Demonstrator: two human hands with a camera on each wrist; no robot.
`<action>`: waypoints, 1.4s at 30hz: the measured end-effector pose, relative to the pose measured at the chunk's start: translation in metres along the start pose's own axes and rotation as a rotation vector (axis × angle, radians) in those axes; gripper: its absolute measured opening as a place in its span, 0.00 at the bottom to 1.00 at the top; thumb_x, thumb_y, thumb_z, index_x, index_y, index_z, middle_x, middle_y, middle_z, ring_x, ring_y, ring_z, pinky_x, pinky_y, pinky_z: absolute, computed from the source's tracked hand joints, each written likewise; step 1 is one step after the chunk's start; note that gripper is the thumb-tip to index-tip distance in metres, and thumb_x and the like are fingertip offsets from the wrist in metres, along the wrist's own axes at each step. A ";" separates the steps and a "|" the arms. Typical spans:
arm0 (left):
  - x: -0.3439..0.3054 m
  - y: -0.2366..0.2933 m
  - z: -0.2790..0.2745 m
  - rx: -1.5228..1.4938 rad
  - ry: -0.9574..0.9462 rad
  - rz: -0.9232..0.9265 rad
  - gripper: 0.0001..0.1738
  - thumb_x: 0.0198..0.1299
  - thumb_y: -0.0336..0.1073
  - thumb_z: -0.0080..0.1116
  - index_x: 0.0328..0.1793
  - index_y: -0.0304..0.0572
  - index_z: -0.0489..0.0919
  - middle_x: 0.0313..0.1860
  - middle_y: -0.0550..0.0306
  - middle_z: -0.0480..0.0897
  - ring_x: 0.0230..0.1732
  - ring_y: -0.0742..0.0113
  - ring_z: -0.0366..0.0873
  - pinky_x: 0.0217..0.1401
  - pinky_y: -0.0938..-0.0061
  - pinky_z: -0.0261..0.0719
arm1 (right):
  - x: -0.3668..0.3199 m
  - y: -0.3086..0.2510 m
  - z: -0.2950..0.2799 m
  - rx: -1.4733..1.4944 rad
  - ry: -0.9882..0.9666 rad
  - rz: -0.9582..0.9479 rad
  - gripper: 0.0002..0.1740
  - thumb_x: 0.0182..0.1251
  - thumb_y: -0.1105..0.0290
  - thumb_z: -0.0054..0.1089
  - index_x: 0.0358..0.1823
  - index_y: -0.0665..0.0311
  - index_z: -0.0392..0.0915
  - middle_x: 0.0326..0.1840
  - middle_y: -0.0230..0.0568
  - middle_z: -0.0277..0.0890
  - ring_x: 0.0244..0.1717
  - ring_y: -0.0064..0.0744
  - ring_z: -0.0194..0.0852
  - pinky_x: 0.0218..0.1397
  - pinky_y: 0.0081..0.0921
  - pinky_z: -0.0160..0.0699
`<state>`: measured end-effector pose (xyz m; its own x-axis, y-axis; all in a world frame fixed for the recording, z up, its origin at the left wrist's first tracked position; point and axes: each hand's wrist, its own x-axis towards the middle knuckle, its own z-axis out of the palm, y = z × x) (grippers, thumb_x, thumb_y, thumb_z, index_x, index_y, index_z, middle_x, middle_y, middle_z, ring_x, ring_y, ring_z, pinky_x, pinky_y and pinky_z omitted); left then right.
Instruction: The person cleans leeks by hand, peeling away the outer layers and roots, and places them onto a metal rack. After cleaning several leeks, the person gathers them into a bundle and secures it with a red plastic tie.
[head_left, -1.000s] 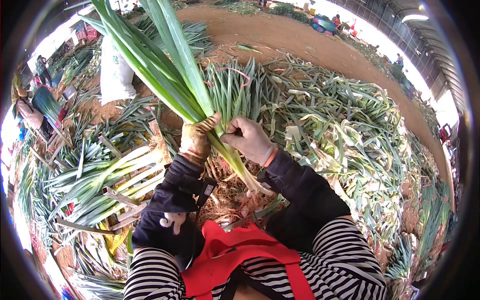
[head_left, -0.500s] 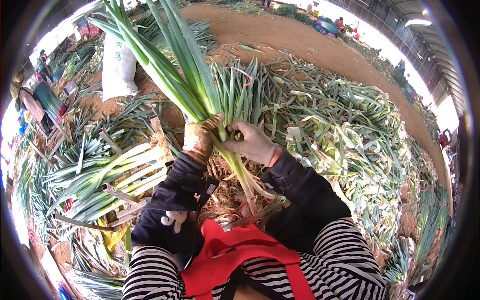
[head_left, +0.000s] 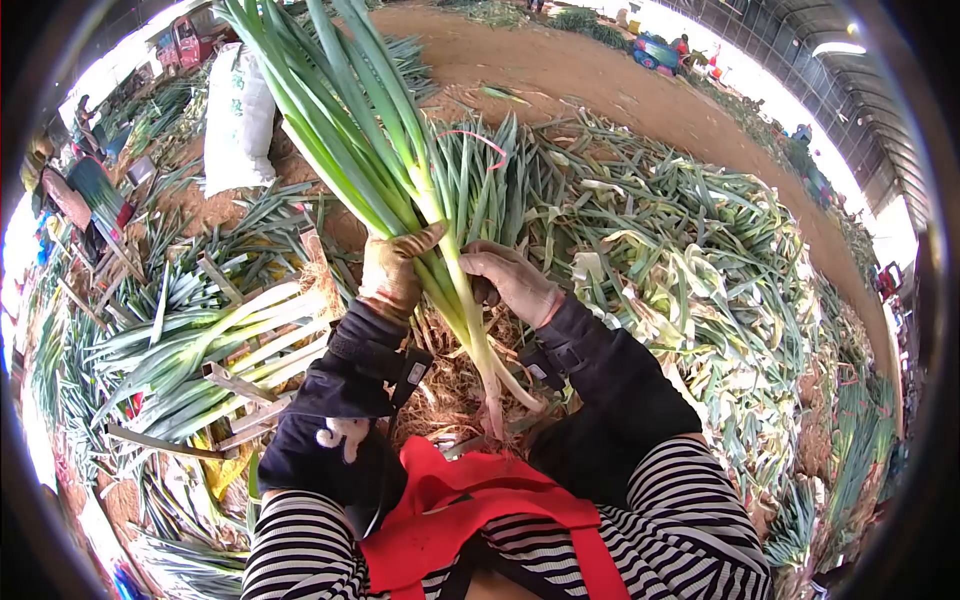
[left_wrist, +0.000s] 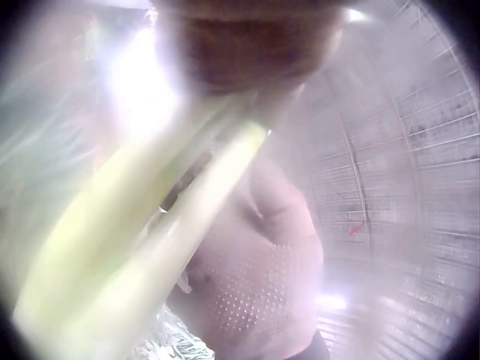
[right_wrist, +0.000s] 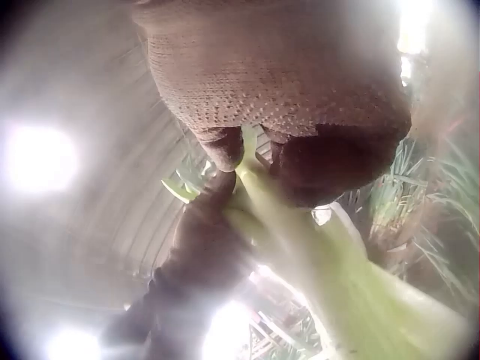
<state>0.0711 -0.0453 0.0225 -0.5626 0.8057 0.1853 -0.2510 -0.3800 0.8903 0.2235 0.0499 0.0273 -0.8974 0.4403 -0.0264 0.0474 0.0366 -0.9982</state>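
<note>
A few large green onions (head_left: 350,150) slant across the head view, leaves up and pale root ends down near the lap. My gloved left hand (head_left: 395,268) grips them around the stalks where green turns pale. Just to its right, my gloved right hand (head_left: 513,284) has curled fingers at the front stalk. The right wrist view shows the right hand's thumb and fingers (right_wrist: 277,90) pinching a thin green strip at the stalk. Pale stalks (left_wrist: 157,232) cross the left wrist view, blurred, with the right hand's dotted glove (left_wrist: 255,292) behind them.
A tied bundle of green onions (head_left: 485,185) stands ahead. Stripped leaves (head_left: 680,260) are heaped on the right. More green onions (head_left: 235,340) lie over a wooden rack on the left. Roots (head_left: 440,395) litter the ground below, and a white sack (head_left: 238,120) stands back left.
The stalks have swung slightly rightward at the top, their root ends now hanging more upright and spread. The right hand has shifted a little down and right along the front stalk; the left keeps its grip.
</note>
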 end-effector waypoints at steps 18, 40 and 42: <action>0.001 -0.003 -0.008 0.002 0.059 0.045 0.09 0.56 0.31 0.64 0.40 0.32 0.82 0.31 0.56 0.82 0.30 0.69 0.79 0.35 0.74 0.79 | 0.001 0.001 0.002 -0.084 0.053 -0.055 0.09 0.67 0.72 0.53 0.43 0.69 0.77 0.33 0.28 0.74 0.34 0.17 0.72 0.39 0.18 0.72; 0.007 -0.005 -0.008 -0.151 0.084 -0.025 0.14 0.55 0.30 0.62 0.47 0.31 0.80 0.37 0.53 0.82 0.35 0.66 0.80 0.39 0.73 0.79 | 0.004 0.020 -0.005 0.008 0.141 -0.138 0.09 0.66 0.69 0.56 0.42 0.68 0.76 0.29 0.30 0.73 0.27 0.17 0.71 0.31 0.17 0.72; 0.008 -0.004 -0.010 -0.198 0.052 -0.018 0.14 0.58 0.28 0.59 0.50 0.32 0.77 0.39 0.52 0.82 0.38 0.63 0.80 0.41 0.70 0.80 | 0.001 0.021 -0.008 0.023 0.109 -0.120 0.09 0.66 0.68 0.56 0.43 0.67 0.76 0.28 0.29 0.72 0.26 0.18 0.71 0.29 0.17 0.71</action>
<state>0.0593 -0.0415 0.0162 -0.5948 0.7909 0.1437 -0.4086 -0.4515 0.7933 0.2265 0.0581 0.0071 -0.8430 0.5289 0.0981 -0.0688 0.0749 -0.9948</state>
